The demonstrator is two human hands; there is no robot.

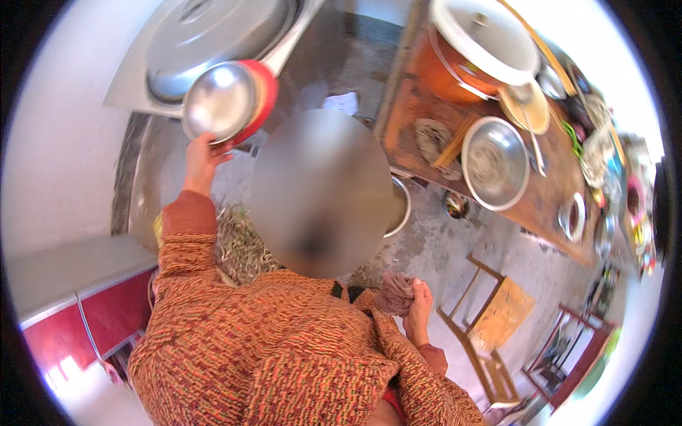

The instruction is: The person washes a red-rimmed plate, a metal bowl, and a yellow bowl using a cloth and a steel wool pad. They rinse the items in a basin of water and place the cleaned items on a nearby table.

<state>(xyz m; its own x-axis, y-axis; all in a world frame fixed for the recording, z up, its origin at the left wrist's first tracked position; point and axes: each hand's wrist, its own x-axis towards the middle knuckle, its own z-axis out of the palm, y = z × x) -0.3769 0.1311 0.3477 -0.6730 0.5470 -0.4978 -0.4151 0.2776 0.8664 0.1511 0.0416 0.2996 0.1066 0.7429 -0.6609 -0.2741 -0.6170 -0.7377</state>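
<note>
My left hand (201,165) is raised at the upper left and grips the rim of a shiny metal bowl (220,103). Against the back of that bowl sits a red bowl (268,99), its side yellowish orange in part. Just beyond them is a large metal lid (220,42) over a broad cooking pot. Low in front of my body, my right hand (420,312) is closed on a crumpled brownish cloth (395,293). A round blurred patch covers the middle of the view and hides what lies behind it.
The wooden table (408,92) on the right carries an orange bucket (455,71), a steel basin (495,163) and a ladle (534,142). A wooden chair (501,312) stands on the floor, lower right. Dry straw (241,241) lies left of centre, near a red cabinet (78,326).
</note>
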